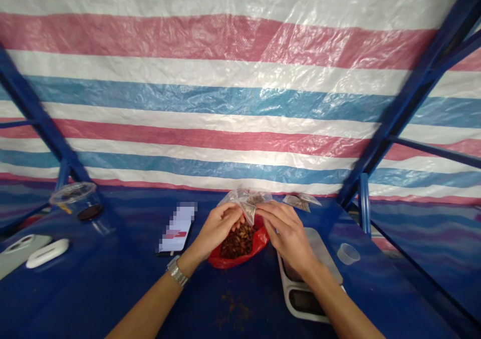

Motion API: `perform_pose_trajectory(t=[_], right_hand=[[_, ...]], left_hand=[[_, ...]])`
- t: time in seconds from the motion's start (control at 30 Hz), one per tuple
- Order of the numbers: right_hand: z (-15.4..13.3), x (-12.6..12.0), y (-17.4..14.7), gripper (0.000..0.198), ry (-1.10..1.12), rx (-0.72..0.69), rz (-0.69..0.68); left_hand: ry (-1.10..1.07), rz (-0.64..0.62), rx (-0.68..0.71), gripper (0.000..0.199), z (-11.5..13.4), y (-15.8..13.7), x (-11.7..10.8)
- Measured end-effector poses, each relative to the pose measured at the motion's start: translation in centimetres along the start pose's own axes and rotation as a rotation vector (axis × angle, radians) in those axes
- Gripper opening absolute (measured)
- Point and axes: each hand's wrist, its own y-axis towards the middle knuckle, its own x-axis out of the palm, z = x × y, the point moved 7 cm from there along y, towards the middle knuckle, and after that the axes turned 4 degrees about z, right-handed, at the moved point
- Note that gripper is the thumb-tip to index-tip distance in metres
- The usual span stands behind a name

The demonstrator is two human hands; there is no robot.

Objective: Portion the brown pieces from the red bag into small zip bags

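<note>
– Hand pose?
– Both reach forward, converging. My left hand [225, 225] is curled, thumb and index nearly closed on one clear bag [248, 211]; my right hand [284, 229], flatter, pinches its other side.
– Counts?
– One red bag [260, 240] of brown pieces [236, 245], directly below my hands. One scale [325, 253] below my right hand, one cup [348, 255] farther right. One phone [177, 231] left of my left hand.
</note>
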Motion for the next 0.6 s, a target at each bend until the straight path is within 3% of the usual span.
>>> perform_pose_trajectory(t=[0.2,0.37,0.47,0.6], right_hand=[[0.3,-0.2,0.0,0.036,0.000,-0.004,0.008],[0.3,-0.5,0.1,0.033,0.006,0.043,0.048],[0.0,-0.8,0.2,0.027,0.011,0.122,0.091],[-0.8,-0.4,0.4,0.021,0.040,0.140,0.043]], left_hand=[[-0.212,-0.069,-0.038,0.030,0.0,-0.2,0.3],[-0.302,-0.002,-0.023,0.024,0.6,-0.6,0.5],[-0.244,0.034,0.013,0.025,1.0,-0.7,0.4],[-0.102,0.015,0.143,0.023,1.7,-0.8,0.5]])
